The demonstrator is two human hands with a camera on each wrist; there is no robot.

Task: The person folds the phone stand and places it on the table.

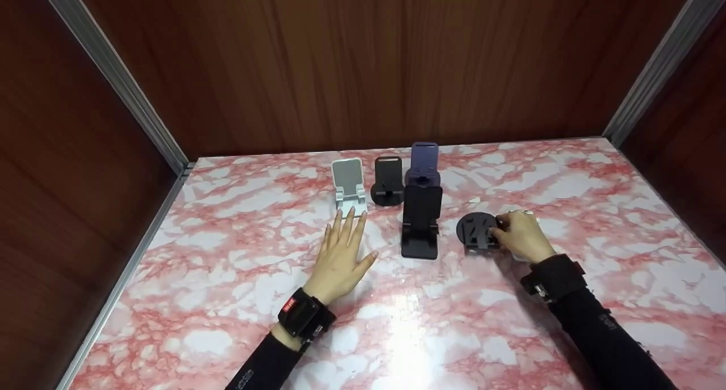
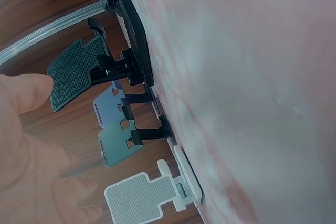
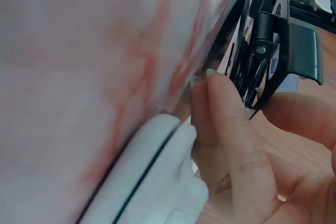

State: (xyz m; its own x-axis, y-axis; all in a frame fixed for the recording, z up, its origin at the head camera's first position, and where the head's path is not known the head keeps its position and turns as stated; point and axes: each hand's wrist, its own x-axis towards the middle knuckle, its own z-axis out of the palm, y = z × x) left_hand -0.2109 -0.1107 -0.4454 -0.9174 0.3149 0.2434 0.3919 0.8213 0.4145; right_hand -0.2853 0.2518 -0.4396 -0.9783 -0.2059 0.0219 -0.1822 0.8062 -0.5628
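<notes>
My right hand (image 1: 524,236) pinches the edge of a folded black phone stand (image 1: 479,231) with a round base, at the right of the group. Beside those fingers, in the right wrist view, lies a folded white phone stand (image 3: 157,182), mostly hidden by the hand in the head view. My left hand (image 1: 337,259) is spread with straight fingers, its fingertips overlapping the base of an unfolded white phone stand (image 1: 347,177) in the head view. Whether they touch it I cannot tell. Between the hands stands an unfolded black phone stand (image 1: 421,208) with a rectangular base.
Behind it are a purple phone stand (image 1: 425,155) and a dark round-based one (image 1: 388,177), both unfolded. The red-and-white marbled table (image 1: 227,310) is bounded by wood-grain panels (image 1: 363,67) with metal corner strips.
</notes>
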